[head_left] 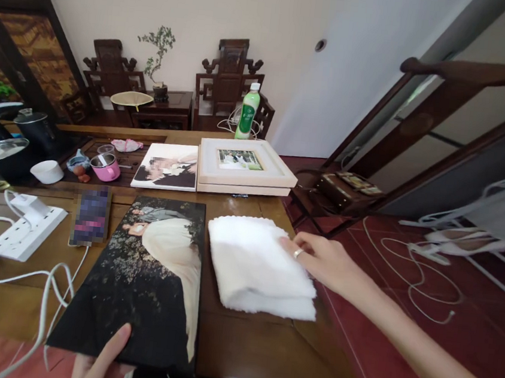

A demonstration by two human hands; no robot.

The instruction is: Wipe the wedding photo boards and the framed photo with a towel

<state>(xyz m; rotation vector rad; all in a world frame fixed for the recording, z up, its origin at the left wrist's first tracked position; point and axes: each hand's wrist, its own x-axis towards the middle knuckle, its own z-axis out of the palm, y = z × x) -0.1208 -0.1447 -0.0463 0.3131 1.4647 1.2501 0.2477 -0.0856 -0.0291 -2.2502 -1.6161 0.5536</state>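
Note:
My left hand [103,357] grips the near edge of a dark photo panel [148,274], thumb on top and the other fingers mostly hidden underneath. The panel shows two people, one in a long pale gown, and lies tilted at the table's front. To its right rests a folded white towel [257,268] with a fluffy edge. My right hand [317,256], wearing a ring, reaches in from the right with its fingers closed on the towel's right side; the fingertips are partly hidden.
Behind are a smaller photo panel [168,168], stacked pale frames [245,176] and a green bottle [248,113]. Leftward are a phone [90,217], a white power strip [29,232] with loose cables, a pink cup [105,169] and a white bowl [47,172]. The wooden table's edge [328,365] is at right.

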